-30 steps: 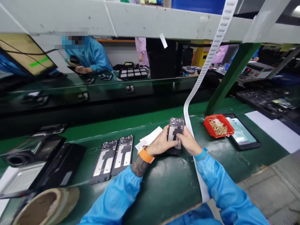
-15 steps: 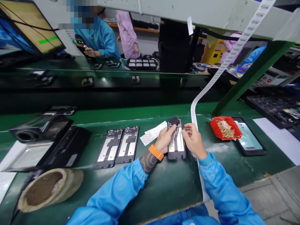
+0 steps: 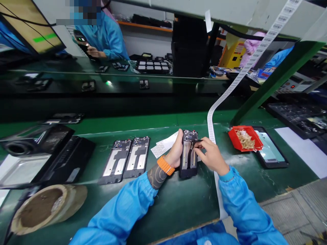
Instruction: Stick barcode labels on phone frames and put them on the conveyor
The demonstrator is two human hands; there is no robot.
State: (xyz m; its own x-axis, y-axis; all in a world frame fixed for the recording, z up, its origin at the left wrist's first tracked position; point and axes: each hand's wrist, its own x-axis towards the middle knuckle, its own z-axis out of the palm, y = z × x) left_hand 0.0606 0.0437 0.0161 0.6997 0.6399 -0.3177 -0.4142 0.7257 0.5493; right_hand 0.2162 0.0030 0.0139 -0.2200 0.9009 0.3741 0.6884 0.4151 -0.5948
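My left hand (image 3: 176, 151) is closed around the left edge of an opened phone (image 3: 189, 166). The phone is tilted up off the bench, its circuit board showing at the top and a dark ribbon strip running down the middle. At the phone's upper right side, my right hand (image 3: 211, 154) pinches a small thin black piece (image 3: 202, 143); the fingers partly hide it. Two more opened phones, a left one (image 3: 116, 163) and a right one (image 3: 137, 158), lie side by side to the left. White label sheets (image 3: 163, 145) are partly behind my left hand.
A long label strip (image 3: 211, 122) hangs down beside my right hand. On the right are a red bin (image 3: 235, 141) of rubber bands and a dark-framed device (image 3: 274, 153). A black box (image 3: 79, 156) and tape roll (image 3: 76, 207) stand left. A co-worker (image 3: 109, 37) sits opposite.
The phone has tilted up in my left hand, whose thumb has moved to its edge. The black piece has left the phone's top and is in my right fingers, exposing the circuit board.
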